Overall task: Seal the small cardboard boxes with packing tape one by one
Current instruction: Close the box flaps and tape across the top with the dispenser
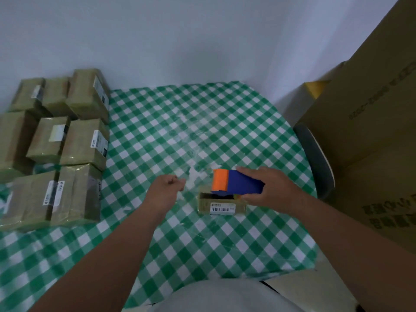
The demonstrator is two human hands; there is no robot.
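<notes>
A small cardboard box (221, 204) with a barcode label on its near side stands on the green checked tablecloth (202, 122), right of centre. My right hand (270, 188) grips a blue and orange tape dispenser (236, 183) just above the box's top, orange end pointing left. My left hand (168, 188) is curled a short way left of the box. It pinches the end of a faint clear strip of packing tape (191, 192) that runs toward the dispenser.
Several taped cardboard boxes (83, 143) with white labels are stacked along the table's left side. A large cardboard carton (371, 143) stands at the right, beside a dark chair back (317, 158). A white wall rises behind the table.
</notes>
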